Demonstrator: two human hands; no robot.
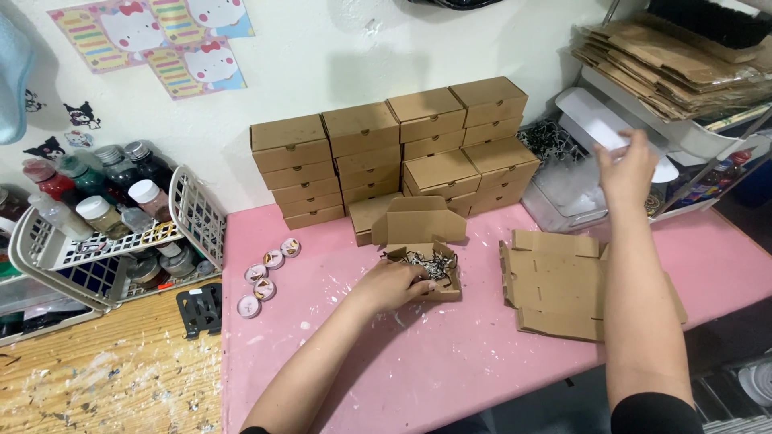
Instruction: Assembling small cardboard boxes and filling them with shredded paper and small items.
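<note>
Open cardboard box [425, 255] sat under our left hand [392, 285], fingers curled onto its paper shred [434, 264]; our right hand [626, 170] pinched something white, and shred could spill onto the tabletop [450, 362].

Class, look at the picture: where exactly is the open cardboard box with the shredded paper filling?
In the head view, the open cardboard box sits mid-table on the pink table, just before the stacked closed boxes, with the left hand resting at its front edge.
</note>
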